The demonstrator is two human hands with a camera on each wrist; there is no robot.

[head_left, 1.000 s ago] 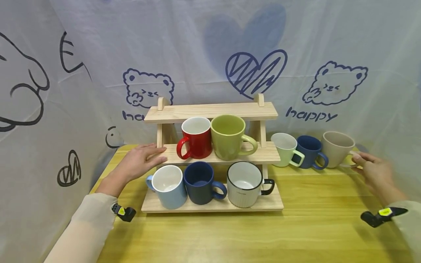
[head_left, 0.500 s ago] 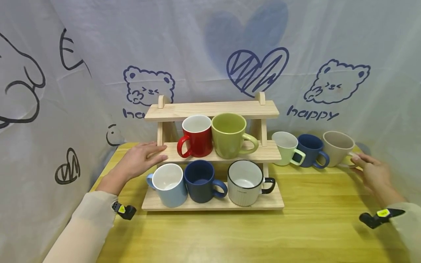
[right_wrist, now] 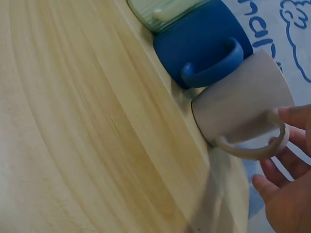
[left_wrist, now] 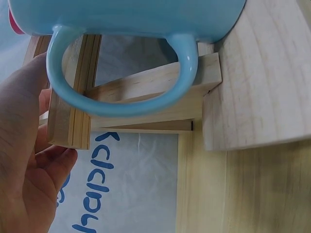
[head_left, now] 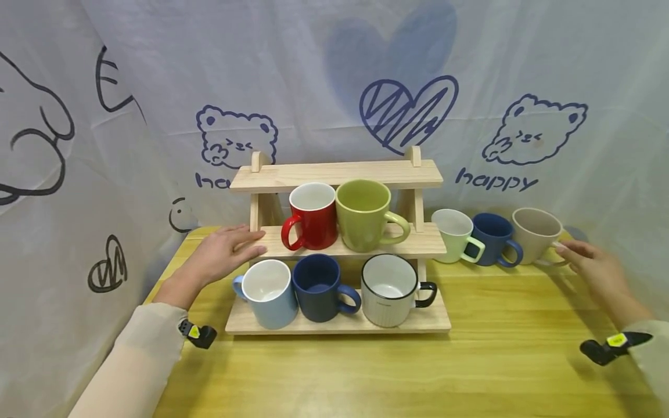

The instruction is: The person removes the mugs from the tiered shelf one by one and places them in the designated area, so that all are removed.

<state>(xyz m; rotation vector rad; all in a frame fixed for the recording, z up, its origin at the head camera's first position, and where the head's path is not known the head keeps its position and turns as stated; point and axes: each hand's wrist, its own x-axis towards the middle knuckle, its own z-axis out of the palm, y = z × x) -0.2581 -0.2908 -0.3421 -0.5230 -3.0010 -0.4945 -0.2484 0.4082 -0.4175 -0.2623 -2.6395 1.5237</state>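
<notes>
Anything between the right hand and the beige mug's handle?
Nothing visible. The right hand has fingers at the handle of the beige mug; the adjacent blue mug stands on the opposite side.

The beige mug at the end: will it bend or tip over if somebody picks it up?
The beige mug probably won't bend: its walls look hard, perhaps ceramic, so a drop might crack it. It could tilt if lifted only by its handle, which sits on one side. Pushed, it might tip a little easily, since its base looks narrower than its rim.
</notes>
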